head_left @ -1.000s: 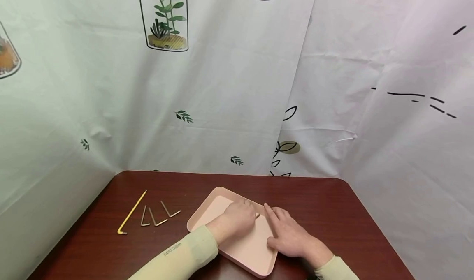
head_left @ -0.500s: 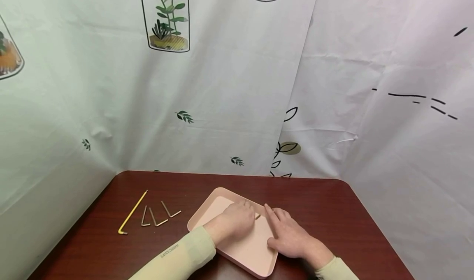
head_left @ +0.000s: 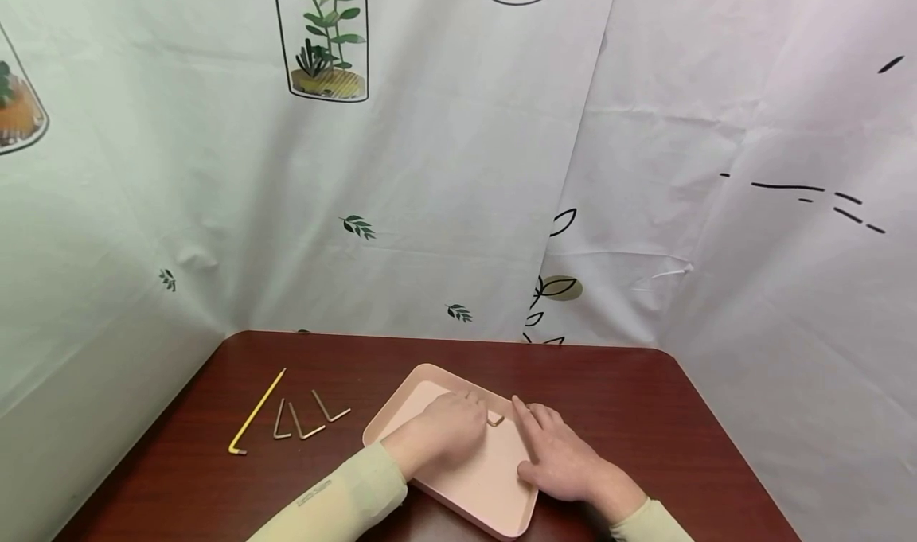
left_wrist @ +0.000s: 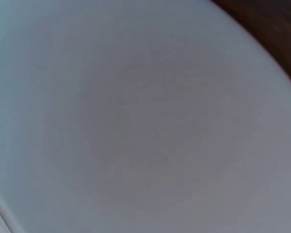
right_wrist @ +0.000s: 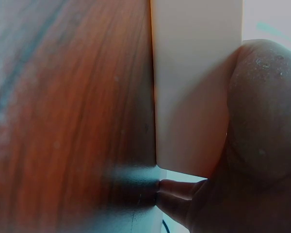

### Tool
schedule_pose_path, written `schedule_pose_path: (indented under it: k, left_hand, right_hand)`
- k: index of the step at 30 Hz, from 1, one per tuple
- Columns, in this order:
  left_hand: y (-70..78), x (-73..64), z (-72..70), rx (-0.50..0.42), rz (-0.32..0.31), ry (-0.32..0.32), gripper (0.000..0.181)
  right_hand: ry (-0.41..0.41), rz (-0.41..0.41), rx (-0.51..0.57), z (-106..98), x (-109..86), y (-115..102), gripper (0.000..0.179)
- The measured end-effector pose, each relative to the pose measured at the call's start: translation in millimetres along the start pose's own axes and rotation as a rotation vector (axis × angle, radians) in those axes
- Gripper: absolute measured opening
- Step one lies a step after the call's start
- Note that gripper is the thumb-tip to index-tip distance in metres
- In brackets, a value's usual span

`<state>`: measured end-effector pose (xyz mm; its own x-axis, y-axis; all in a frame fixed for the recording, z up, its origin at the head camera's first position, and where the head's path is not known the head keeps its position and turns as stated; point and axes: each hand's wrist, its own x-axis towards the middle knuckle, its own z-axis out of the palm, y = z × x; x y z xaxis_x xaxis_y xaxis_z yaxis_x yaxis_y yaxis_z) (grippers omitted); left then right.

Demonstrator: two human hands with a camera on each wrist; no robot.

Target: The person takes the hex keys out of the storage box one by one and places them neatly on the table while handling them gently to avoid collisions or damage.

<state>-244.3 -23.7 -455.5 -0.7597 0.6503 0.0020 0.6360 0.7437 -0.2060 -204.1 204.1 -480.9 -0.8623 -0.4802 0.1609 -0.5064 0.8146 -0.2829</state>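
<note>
A pink tray (head_left: pixel 478 488) sits at an angle on the table. My left hand (head_left: pixel 453 426) reaches down into it, its fingertips hidden behind the back of the hand. A brassy hex key (head_left: pixel 496 423) lies in the tray beside that hand; its bent end shows, and the rest is out of sight. Whether the left fingers hold it cannot be seen. My right hand (head_left: pixel 562 454) rests along the tray's right side with fingers extended, thumb at the rim. The right wrist view shows the thumb (right_wrist: pixel 264 102) against the tray wall (right_wrist: pixel 194 73).
To the left on the dark red table (head_left: pixel 602 383) lie a long yellow hex key (head_left: pixel 255 415) and three short hex keys, one of them a brassy hex key (head_left: pixel 304 430). A printed white curtain (head_left: pixel 444 168) encloses the table. The left wrist view is a blurred pale surface.
My left hand has shifted slightly left within the tray, so more of the hex key's bent end shows. The right hand and the tray stay in place.
</note>
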Motion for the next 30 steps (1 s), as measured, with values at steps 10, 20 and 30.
schedule_pose_path:
  k: [10,20,30]
  left_hand:
    - [-6.8,-4.6,0.5,0.04,0.031,0.046,0.027]
    - [-17.5,-12.5,-7.7,-0.042,0.018,0.054,0.031]
    - [-27.6,-18.8,-12.7,0.003,0.013,0.058,0.027]
  right_hand:
    - [0.006,-0.005,-0.009,0,-0.8,1,0.098]
    - [0.005,-0.011,-0.007,1,-1.0,1,0.098]
    - [-0.018,0.004,0.004,0,0.6,2,0.099]
